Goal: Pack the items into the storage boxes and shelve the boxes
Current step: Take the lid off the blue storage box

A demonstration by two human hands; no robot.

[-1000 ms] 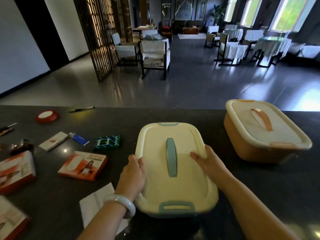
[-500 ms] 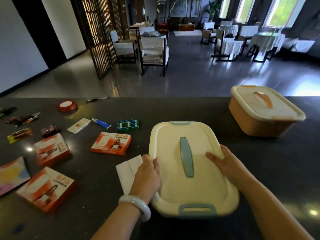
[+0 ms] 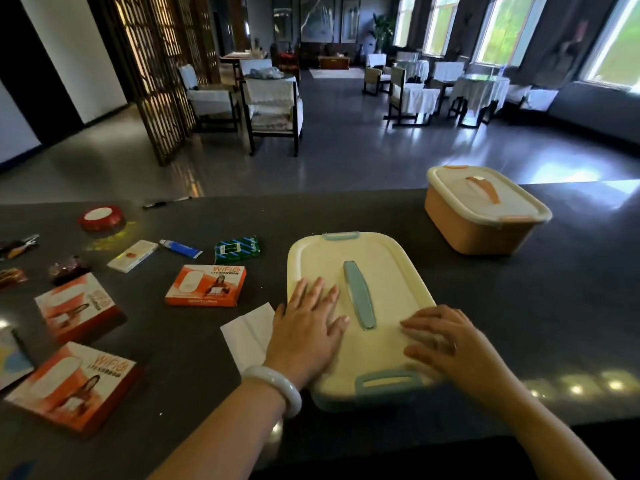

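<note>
Far left on the dark counter, three orange boxes lie flat, one nearest the edge, one above it, a third further in toward the middle. Behind them sit a red tape roll, a white carton, a blue tube and a green packet. A white paper lies just beside the blue box, its corner under the left hand. Left hand, bangle on the wrist, lies flat on the cream lid, fingers spread and straight, left of the blue handle. Right hand rests on the lid's right side, fingers relaxed, gripping nothing. The hands are apart, handle between them. Further right and back, the orange box stands lidded, well apart.
</note>
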